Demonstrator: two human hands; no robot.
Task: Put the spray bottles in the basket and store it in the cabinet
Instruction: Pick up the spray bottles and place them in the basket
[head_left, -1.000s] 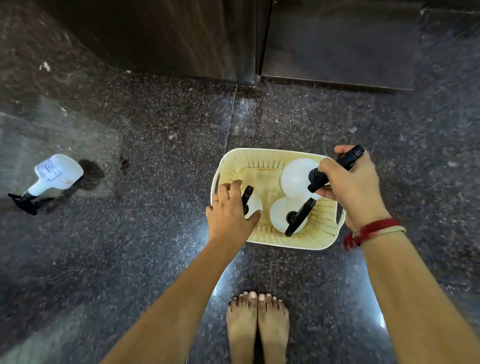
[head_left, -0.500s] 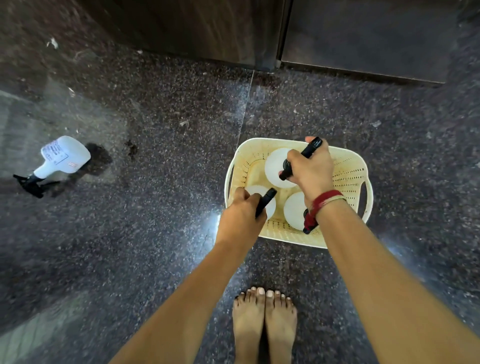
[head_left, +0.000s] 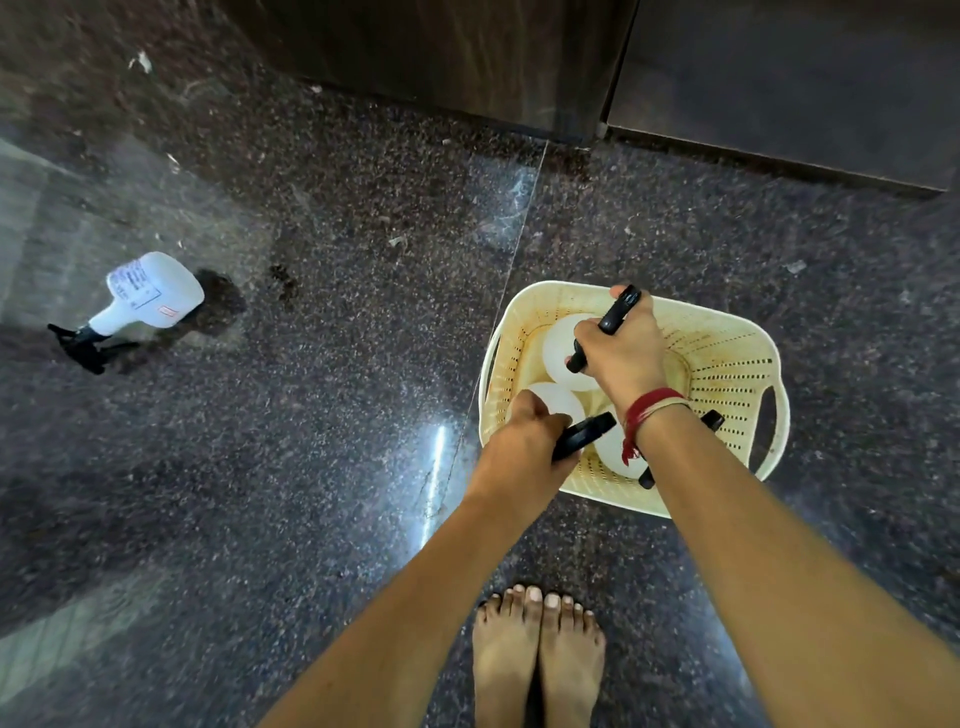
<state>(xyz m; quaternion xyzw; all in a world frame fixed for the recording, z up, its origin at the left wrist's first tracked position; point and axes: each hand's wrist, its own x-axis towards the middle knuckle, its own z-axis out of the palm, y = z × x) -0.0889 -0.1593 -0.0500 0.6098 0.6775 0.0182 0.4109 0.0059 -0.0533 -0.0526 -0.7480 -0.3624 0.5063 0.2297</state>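
A cream perforated basket (head_left: 727, 358) stands on the dark stone floor. Three white spray bottles with black trigger heads are inside it. My right hand (head_left: 623, 353) grips the black head of the far bottle (head_left: 558, 348). My left hand (head_left: 524, 447) grips the trigger head of the near-left bottle (head_left: 558, 400). The third bottle (head_left: 613, 452) stands at the near side, partly hidden under my right wrist. A fourth white spray bottle (head_left: 150, 293) with a printed label stands apart on the floor at the far left.
Dark wooden cabinet doors (head_left: 467, 62) run along the top of the view, with a second panel (head_left: 779, 78) to the right. My bare feet (head_left: 537, 654) are just below the basket. A floor joint line (head_left: 511, 270) runs past the basket's left side.
My right hand carried its bottle from the basket's right side to the far-left part. My left hand stayed on its bottle's trigger head. The view shifted so the basket sits further right.
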